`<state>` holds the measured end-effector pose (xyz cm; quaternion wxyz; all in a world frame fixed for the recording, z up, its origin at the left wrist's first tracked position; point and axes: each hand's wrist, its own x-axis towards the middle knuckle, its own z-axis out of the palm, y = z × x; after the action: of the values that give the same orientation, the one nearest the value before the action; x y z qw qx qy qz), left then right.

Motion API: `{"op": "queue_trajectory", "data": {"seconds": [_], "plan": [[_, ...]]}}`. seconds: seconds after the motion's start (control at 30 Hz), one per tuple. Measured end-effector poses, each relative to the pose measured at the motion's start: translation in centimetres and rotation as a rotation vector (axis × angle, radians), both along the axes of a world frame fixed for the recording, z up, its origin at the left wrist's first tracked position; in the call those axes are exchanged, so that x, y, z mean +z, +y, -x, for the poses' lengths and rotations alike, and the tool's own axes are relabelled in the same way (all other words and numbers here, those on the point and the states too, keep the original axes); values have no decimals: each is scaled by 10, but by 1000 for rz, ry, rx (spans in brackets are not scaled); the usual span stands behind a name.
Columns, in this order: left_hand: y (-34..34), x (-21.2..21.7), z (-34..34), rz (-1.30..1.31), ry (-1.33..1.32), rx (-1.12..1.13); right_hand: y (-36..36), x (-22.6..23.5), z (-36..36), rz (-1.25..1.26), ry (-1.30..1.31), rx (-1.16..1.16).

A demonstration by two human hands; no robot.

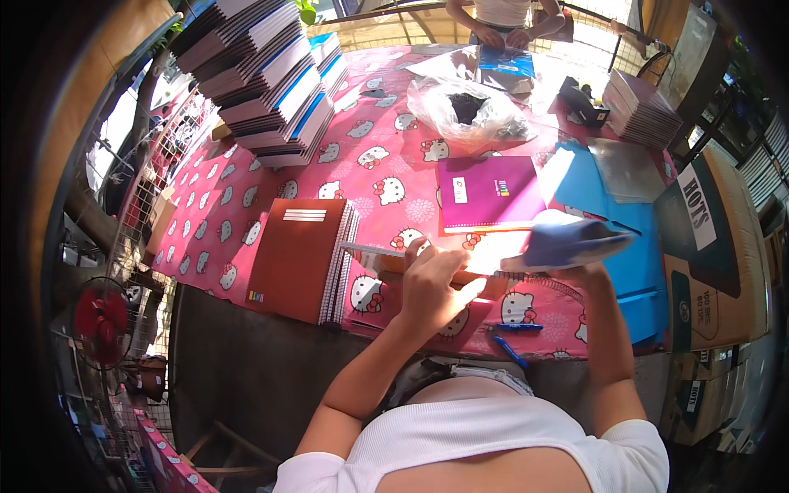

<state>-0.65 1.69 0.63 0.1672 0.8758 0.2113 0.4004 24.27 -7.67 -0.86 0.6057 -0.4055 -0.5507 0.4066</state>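
Near the front edge of the pink patterned surface (357,177), both hands of the person are at work over a reddish-brown spiral notebook (491,286). The left hand (436,283) lies across it, fingers bent toward its upper edge and thumb held apart, so the hand is partly open. It touches the notebook, though whether it pinches the edge cannot be told. To its right, the right hand (582,273) is closed around the lower side of a blue-and-white object (579,242); blur hides what this is, and the object covers part of the fingers. The notebook lies between a pile of brown spiral notebooks (300,259) on the left and blue sheets (637,283) on the right.

Just beyond the hands sits a purple notebook (491,191), lying flat. Two blue pens (520,327) rest near the front edge, below the notebook. Farther back are a crumpled clear plastic bag (509,123) with something dark inside and, to the left, tall stacks of notebooks (263,103). A cardboard box (711,287) stands at the right, beside the blue sheets. Across the surface, a co-worker's hands (505,38) are close together at another blue item (505,62).
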Motion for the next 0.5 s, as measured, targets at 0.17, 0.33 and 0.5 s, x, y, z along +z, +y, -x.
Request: {"op": "queue_trajectory", "data": {"seconds": [0.17, 0.33, 0.5], "plan": [[6, 6, 9, 198, -5, -34, 10, 6, 2, 272, -215, -18], [17, 12, 19, 47, 223, 127, 29, -25, -12, 136, -901, -370], [15, 13, 31, 30, 219, 369, 44, -15, 13, -84, -972, -341]]}}
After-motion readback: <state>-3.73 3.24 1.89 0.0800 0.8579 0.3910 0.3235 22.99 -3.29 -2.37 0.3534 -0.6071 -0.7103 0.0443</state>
